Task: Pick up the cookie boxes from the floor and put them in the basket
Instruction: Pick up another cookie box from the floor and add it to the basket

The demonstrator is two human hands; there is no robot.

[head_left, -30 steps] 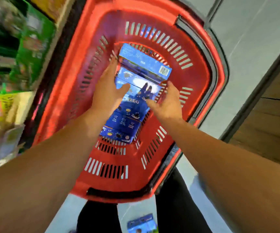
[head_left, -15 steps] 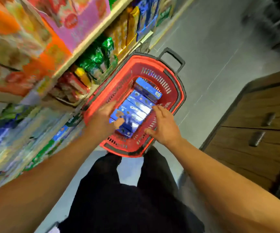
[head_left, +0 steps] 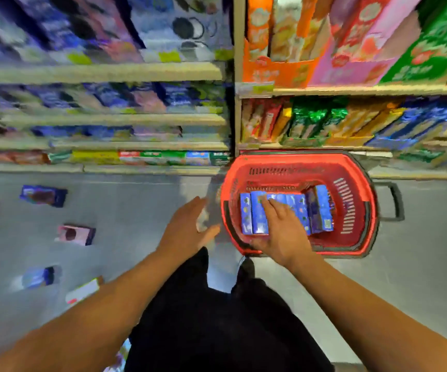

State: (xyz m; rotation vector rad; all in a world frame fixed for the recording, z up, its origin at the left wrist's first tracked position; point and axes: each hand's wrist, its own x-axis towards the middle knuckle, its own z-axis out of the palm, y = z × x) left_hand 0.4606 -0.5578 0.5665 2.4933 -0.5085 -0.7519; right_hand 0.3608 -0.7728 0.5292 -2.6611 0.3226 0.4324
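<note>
Two empty hands at a red basket of blue cookie boxes, more boxes loose on the floor.

Nearest, dark trousers (head_left: 217,331) fill the bottom; the left hand (head_left: 187,229) hovers open over the grey floor (head_left: 136,205) just left of the basket (head_left: 362,200), fingers relaxed, holding nothing. The right hand (head_left: 281,232) reaches over the near rim, fingers straight, apparently resting on the blue cookie boxes (head_left: 254,218) lined up inside, gripping none. Well to the left lie a blue box (head_left: 43,196), a pink box (head_left: 76,234), a blurred blue box (head_left: 38,277) and a pale box (head_left: 82,291). Beyond, stocked shelves (head_left: 109,119) stand against the basket's far side.
</note>
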